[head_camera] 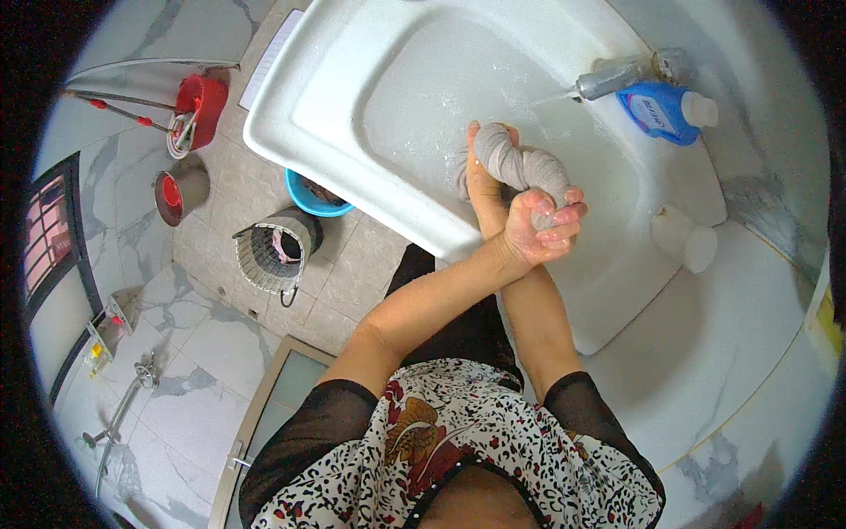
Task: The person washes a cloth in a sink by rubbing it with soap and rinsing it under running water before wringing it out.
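Observation:
A twisted grey wet cloth [522, 165] is stretched between my two hands over a white sink basin [317, 125]. With my forearms crossed, my left hand [545, 225] lies on the right, its fingers closed round the cloth's near end. My right hand [481, 162] grips the far part, partly hidden by the cloth; more grey cloth shows beyond it, low in the basin. Water runs from a metal tap [611, 81] into cloudy water. Beside the tap lies a blue bottle [657, 112] with a white cap.
A white bottle or jar [684, 238] lies at the basin's right rim. On the tiled floor to the left stand a blue basin [320, 210] with dark contents, a woven basket [264, 258], a metal bucket [193, 186] and a red mop bucket [210, 109]. A glass door [264, 397] is at lower left.

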`<state>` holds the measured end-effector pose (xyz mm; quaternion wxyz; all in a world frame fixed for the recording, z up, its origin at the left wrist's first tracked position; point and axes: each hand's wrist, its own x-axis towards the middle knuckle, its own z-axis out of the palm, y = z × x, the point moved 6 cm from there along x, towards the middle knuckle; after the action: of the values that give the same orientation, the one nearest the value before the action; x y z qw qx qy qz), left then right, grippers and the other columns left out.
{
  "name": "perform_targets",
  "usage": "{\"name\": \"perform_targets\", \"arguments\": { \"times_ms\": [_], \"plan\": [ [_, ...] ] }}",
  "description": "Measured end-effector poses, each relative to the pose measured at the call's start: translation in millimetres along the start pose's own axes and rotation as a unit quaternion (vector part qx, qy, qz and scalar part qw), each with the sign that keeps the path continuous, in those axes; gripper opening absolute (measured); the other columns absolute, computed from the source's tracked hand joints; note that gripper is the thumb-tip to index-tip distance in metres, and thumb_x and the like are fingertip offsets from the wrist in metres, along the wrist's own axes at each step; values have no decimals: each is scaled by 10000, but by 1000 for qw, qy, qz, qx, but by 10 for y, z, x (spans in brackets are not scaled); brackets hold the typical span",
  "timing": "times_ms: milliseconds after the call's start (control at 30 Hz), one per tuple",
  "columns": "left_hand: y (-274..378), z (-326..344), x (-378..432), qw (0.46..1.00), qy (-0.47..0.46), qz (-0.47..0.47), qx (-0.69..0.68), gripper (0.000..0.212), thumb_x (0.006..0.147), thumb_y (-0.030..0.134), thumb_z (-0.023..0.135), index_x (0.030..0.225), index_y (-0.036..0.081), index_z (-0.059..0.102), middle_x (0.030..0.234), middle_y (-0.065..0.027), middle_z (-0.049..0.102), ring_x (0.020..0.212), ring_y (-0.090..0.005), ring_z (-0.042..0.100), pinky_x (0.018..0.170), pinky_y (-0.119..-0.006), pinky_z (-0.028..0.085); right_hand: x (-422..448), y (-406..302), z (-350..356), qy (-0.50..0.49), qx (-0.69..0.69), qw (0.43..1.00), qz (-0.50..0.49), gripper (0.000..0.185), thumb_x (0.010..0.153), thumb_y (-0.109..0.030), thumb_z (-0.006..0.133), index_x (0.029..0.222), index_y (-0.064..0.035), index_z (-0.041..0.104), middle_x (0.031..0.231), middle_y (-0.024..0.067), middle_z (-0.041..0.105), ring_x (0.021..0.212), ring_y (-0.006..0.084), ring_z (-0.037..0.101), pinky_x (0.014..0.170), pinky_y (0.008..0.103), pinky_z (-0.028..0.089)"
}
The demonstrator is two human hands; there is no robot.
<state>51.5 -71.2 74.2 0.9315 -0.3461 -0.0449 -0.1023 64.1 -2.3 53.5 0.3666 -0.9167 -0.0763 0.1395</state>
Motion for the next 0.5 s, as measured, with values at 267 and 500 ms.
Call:
{"name": "perform_targets", "arguments": {
  "times_ms": [267, 500],
  "plan": [
    [-128, 450, -524, 978, 207, -24, 27, 249, 724, 167, 539, 942, 83, 451, 748, -15, 440, 455, -99, 371, 381, -230, 242, 94, 232, 315, -157, -187, 937, -249, 256, 827, -258, 520, 1044, -128, 485, 982, 26, 516, 850, 191, 467, 712, 307, 383],
    [-152, 706, -883, 968, 245, -11, 60, 284, 738, 168, 549, 980, 39, 473, 762, -23, 458, 485, -76, 406, 365, -197, 238, -82, 173, -154, -123, -82, 907, -395, 490, 723, -186, 574, 1187, -75, 461, 1175, 139, 522, 1164, 292, 420, 955, 411, 333]
  ]
}}
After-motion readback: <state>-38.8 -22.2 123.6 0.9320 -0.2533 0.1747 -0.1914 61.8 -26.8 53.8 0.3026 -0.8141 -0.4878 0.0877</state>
